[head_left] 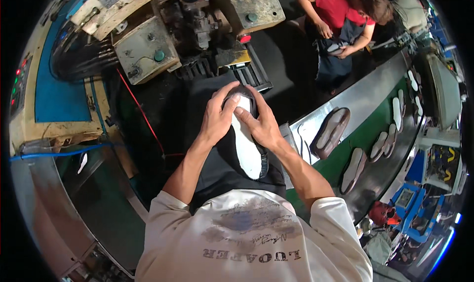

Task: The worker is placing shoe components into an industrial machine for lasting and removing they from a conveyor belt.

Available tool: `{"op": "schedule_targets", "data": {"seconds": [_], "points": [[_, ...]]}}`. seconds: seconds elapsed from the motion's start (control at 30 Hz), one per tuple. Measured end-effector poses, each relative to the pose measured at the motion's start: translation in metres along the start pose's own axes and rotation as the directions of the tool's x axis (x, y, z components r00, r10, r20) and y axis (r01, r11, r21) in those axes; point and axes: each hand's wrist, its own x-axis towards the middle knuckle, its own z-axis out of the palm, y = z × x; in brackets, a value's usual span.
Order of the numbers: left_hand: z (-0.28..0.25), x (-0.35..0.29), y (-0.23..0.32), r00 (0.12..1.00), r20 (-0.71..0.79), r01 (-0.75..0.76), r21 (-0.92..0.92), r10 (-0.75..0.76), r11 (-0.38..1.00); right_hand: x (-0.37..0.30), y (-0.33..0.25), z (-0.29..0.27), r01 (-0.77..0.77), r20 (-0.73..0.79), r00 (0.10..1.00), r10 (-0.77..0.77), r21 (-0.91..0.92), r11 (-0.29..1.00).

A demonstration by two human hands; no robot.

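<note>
A dark shoe upper with a white insole board (247, 151) on its upturned underside lies over my lap, toe end away from me. My left hand (216, 118) wraps the left side of the toe end, its thumb on the white board. From the right, my right hand (260, 124) grips the same end, thumb also pressed on the board near the other thumb. The fingers of both hands curl round the dark edge and are partly hidden. Toward my body, the heel end rests free of both hands.
On my right runs a green conveyor belt (323, 181) with a metal edge (368, 92). A brown shoe (332, 133) sits on that edge, and several other shoes lie farther along. A stained machine (200, 30) stands ahead. Beyond, a seated co-worker in red (340, 10) holds a shoe.
</note>
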Motion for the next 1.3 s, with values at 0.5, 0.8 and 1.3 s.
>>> {"op": "schedule_targets", "data": {"seconds": [0.5,0.8,1.3], "points": [[0.054,-0.013,-0.038,0.974,0.104,0.224,-0.257,-0.203,0.940,-0.006,0.043,-0.028,-0.213,-0.001,0.975,0.220,0.253,0.944],[0.062,-0.019,-0.049,0.981,0.075,0.194,-0.332,-0.179,0.923,-0.017,0.062,-0.018,-0.181,-0.014,0.982,0.190,0.256,0.950],[0.005,0.035,-0.055,0.985,-0.161,-0.013,0.320,0.068,0.947,-0.112,-0.012,-0.031,0.322,0.347,0.935,-0.072,-0.749,0.579]]}}
